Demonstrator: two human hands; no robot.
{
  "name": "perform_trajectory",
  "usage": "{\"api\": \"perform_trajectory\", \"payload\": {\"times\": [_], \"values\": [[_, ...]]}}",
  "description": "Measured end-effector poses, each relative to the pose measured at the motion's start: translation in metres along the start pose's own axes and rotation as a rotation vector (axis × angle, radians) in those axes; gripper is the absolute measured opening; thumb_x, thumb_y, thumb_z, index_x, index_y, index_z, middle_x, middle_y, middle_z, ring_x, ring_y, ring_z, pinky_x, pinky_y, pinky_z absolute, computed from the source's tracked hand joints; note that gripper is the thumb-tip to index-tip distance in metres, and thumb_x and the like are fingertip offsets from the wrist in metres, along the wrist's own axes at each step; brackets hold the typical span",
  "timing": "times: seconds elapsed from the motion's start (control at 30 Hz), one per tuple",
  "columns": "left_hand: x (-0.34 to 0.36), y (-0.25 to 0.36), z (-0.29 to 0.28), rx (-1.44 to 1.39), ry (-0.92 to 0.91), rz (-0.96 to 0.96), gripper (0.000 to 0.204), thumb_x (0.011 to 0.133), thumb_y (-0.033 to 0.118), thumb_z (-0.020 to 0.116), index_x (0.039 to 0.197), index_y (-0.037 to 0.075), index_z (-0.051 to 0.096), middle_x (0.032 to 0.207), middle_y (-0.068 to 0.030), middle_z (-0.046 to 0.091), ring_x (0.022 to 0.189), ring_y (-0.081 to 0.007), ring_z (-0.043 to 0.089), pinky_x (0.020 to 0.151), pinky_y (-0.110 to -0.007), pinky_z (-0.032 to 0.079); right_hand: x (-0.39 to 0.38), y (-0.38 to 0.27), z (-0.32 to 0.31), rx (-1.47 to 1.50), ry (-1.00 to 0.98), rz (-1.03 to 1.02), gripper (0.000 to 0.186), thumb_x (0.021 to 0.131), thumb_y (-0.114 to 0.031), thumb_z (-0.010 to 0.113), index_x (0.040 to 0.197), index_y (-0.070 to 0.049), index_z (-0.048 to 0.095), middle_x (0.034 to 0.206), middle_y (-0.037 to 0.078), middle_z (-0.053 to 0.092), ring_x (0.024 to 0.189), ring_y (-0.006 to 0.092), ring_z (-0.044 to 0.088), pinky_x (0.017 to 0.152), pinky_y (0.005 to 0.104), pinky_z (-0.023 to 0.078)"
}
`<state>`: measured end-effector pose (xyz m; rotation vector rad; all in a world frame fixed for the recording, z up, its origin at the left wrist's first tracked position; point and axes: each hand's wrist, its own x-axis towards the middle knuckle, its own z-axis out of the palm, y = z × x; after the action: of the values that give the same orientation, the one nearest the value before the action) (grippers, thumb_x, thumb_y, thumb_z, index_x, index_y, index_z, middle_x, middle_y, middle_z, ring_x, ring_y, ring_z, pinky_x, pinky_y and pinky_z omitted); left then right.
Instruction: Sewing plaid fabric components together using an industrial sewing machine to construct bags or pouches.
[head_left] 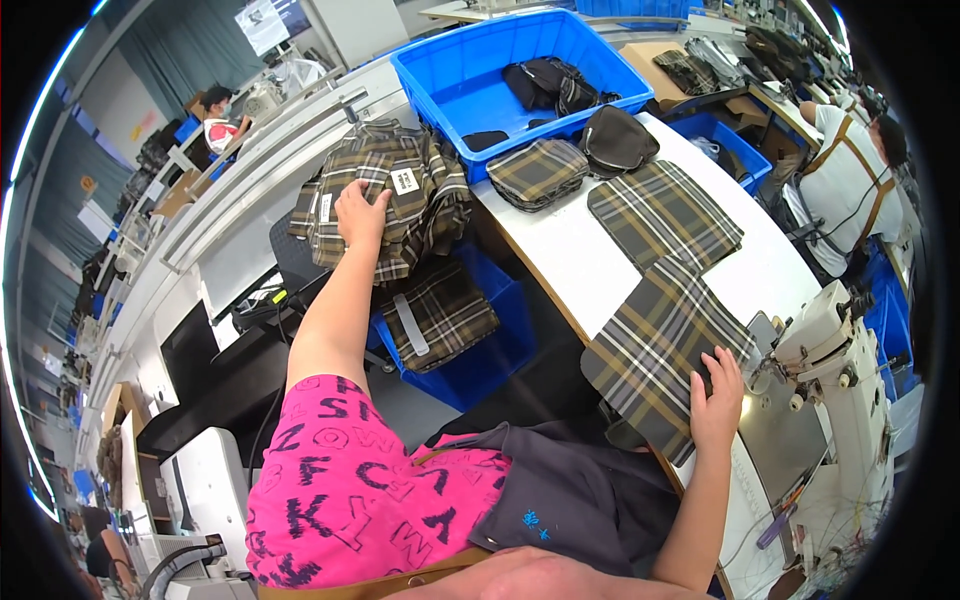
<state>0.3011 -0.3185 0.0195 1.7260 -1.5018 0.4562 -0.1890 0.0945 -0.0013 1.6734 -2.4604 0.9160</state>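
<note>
My left hand [362, 214] reaches out to a heap of brown plaid cloth pieces [425, 200] with white labels. Its fingers rest on the top piece, with the thumb apart. On the white table, my right hand [717, 396] lies with spread fingers on the near end of a flat plaid panel [650, 350], beside the sewing machine [825, 345]. That panel hangs partly over the table's near edge. Another plaid panel [668, 215] lies beyond it, their edges meeting or overlapping.
A large blue bin [425, 85] with dark pieces stands at the back. Before it sit a plaid stack [538, 172] and a dark rounded piece [618, 142]. Below the heap, a blue crate [505, 340] holds folded plaid cloth. A purple-handled tool [772, 530] lies near the machine. Co-workers sit nearby.
</note>
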Motion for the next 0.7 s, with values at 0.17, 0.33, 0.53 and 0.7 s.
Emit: {"api": "perform_trajectory", "payload": {"times": [0.17, 0.33, 0.53, 0.7], "values": [[0.023, 0.003, -0.004, 0.154, -0.154, -0.030, 0.022, 0.096, 0.036, 0.066, 0.100, 0.015, 0.062, 0.107, -0.0051, 0.069, 0.103, -0.0326, 0.064, 0.078, -0.051, 0.053, -0.004, 0.002, -0.002, 0.007, 0.014, -0.004, 0.033, 0.093, -0.017, 0.066, 0.123, -0.003, 0.067, 0.144, 0.014, 0.058, 0.140, 0.0330, 0.047, 0.116, 0.0440, 0.036], [0.036, 0.032, -0.009, -0.237, 0.046, -0.135, 0.018, 0.100, 0.026, 0.059, 0.102, 0.009, 0.062, 0.105, -0.0130, 0.067, 0.099, -0.0373, 0.061, 0.082, -0.049, 0.049, -0.001, 0.000, 0.002, 0.050, 0.101, -0.053, 0.030, 0.089, -0.013, 0.069, 0.117, -0.002, 0.069, 0.135, 0.016, 0.062, 0.133, 0.0370, 0.052, 0.112, 0.0472, 0.040], [-0.027, 0.193, -0.075, -0.793, -0.005, 0.483, 0.011, 0.096, 0.014, 0.063, 0.099, 0.004, 0.062, 0.101, -0.0151, 0.065, 0.094, -0.0364, 0.060, 0.084, -0.044, 0.048, -0.002, -0.002, 0.003, 0.028, 0.136, -0.072, 0.034, 0.088, -0.016, 0.071, 0.119, -0.004, 0.068, 0.134, 0.016, 0.062, 0.131, 0.0375, 0.053, 0.110, 0.0475, 0.041], [-0.157, 0.259, -0.109, -0.912, -0.589, 0.786, 0.014, 0.092, 0.017, 0.068, 0.098, 0.007, 0.062, 0.096, -0.0138, 0.063, 0.092, -0.0346, 0.061, 0.081, -0.043, 0.051, -0.001, -0.019, -0.006, 0.050, 0.124, -0.104, 0.058, 0.085, -0.017, 0.075, 0.140, -0.009, 0.056, 0.143, 0.016, 0.056, 0.132, 0.0367, 0.051, 0.111, 0.0472, 0.040]]}}
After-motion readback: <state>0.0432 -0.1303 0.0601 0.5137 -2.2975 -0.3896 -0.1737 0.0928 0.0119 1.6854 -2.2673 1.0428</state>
